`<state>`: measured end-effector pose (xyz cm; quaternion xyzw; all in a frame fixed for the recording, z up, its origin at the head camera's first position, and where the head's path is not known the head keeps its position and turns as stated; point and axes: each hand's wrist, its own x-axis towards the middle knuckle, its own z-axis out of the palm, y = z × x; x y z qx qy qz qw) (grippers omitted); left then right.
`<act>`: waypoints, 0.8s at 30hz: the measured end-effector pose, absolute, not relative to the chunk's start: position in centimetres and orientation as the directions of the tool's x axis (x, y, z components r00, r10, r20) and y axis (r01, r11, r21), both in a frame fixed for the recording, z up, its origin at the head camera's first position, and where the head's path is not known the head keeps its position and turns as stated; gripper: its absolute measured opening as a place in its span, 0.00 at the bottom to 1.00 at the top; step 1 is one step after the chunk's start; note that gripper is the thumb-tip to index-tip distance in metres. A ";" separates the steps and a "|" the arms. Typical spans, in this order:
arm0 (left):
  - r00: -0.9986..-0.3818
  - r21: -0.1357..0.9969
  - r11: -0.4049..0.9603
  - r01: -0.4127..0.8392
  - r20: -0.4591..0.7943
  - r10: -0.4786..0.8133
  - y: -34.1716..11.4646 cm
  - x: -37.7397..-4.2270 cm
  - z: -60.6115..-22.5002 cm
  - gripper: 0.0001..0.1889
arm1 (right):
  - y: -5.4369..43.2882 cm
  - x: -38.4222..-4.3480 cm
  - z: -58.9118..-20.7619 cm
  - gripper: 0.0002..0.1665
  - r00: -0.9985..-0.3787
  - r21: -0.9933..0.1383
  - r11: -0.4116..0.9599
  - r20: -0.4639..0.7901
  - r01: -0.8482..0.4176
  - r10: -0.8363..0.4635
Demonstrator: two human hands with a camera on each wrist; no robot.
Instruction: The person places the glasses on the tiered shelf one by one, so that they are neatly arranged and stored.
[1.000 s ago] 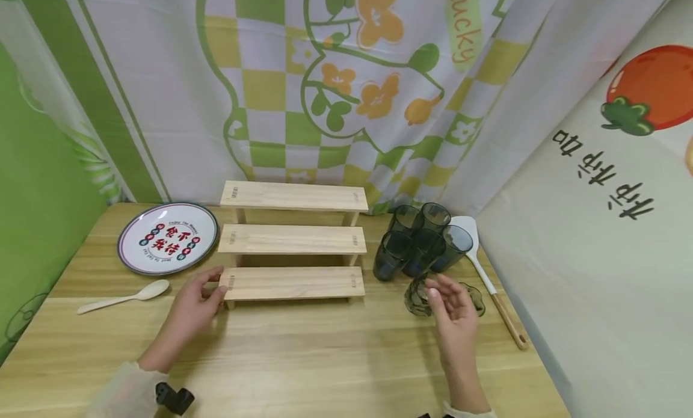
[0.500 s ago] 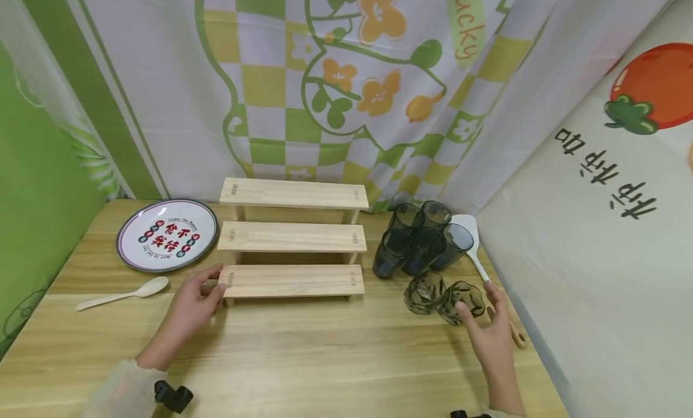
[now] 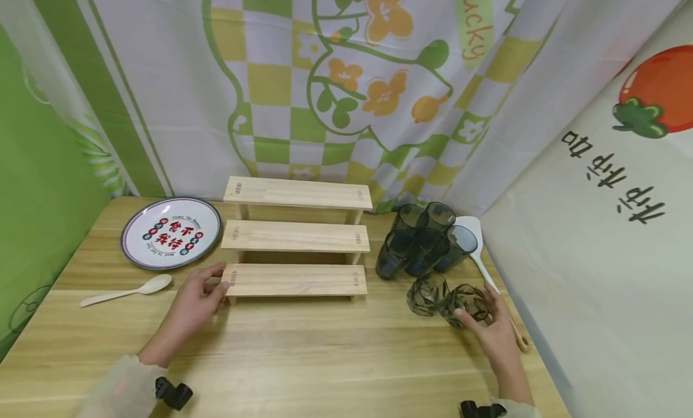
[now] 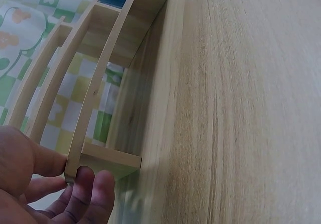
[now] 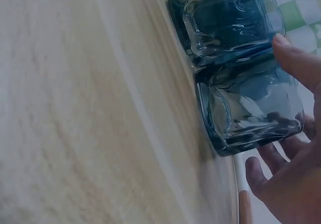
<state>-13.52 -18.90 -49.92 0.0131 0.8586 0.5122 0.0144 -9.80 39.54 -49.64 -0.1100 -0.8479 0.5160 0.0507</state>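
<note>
My left hand (image 3: 194, 301) pinches the left end of the lowest board of a three-tier wooden shelf rack (image 3: 295, 279). In the left wrist view, the thumb is on one side of that board (image 4: 93, 91) and the fingers are on the other. On the right, my right hand (image 3: 497, 334) has its thumb and fingers around the rim of a short, dark, clear glass (image 3: 461, 310). The right wrist view shows this glass (image 5: 251, 103) upright on the table, side by side with a matching glass (image 5: 225, 20).
Several tall dark glasses (image 3: 397, 249) stand in a cluster behind the short ones. A white spatula (image 3: 482, 258) with a wooden handle lies along the right edge. At left are a printed plate (image 3: 170, 237) and a pale spoon (image 3: 146, 285). A curtain (image 3: 303, 105) hangs behind.
My right hand has moved right from above the short glasses to the outer side of the right one, then closed in around its rim. The left hand stays at the rack.
</note>
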 end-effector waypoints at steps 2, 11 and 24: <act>-0.999 0.881 0.472 0.008 -0.013 0.041 -18.9 -13.5 -50.0 0.26 | 39.6 -9.7 -49.8 0.61 -0.967 -0.877 0.460 -0.021 0.139 0.253; -0.999 0.882 0.471 0.008 -0.012 0.041 -18.9 -13.6 -50.1 0.26 | 40.0 -9.6 -51.1 0.58 -0.974 -0.914 0.399 0.018 0.075 0.224; -0.999 0.885 0.465 0.009 -0.014 0.047 -18.9 -13.6 -50.1 0.26 | 39.4 -10.1 -52.0 0.53 -0.968 -0.922 0.381 0.032 0.068 0.250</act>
